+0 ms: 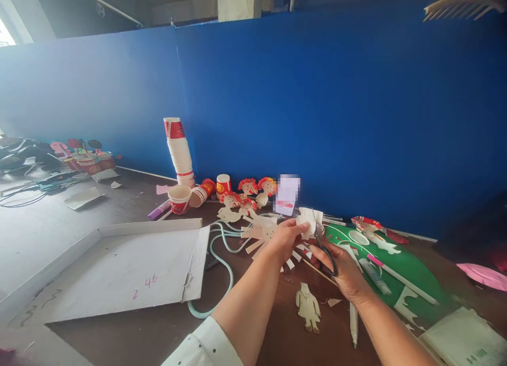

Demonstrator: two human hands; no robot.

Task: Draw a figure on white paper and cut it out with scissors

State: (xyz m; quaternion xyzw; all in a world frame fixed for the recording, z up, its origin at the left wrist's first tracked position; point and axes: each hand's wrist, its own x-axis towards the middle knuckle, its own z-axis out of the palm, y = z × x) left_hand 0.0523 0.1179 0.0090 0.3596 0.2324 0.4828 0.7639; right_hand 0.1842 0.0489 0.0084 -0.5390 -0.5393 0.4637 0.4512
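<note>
My left hand [285, 239] pinches a small piece of white paper [307, 221] by its lower left side. In my right hand [344, 273] is a pair of scissors [329, 257], fingers through the black handles, its blades pointing up against the paper's right edge. A paper figure cut-out [307, 309] with drawn clothes lies flat on the table below my hands. Left of my left hand is a paper piece with fringed strips [256, 232]. Small paper scraps [291, 264] lie beneath my hands.
A shallow white box lid [119, 276] lies at left. Behind it rise stacked paper cups [180, 152] beside loose cups [179, 199]. A pale cord [224, 260] curls across the table. Markers [404, 281] and cut-outs lie on green sheet [420, 265] at right. A blue partition [317, 102] stands behind.
</note>
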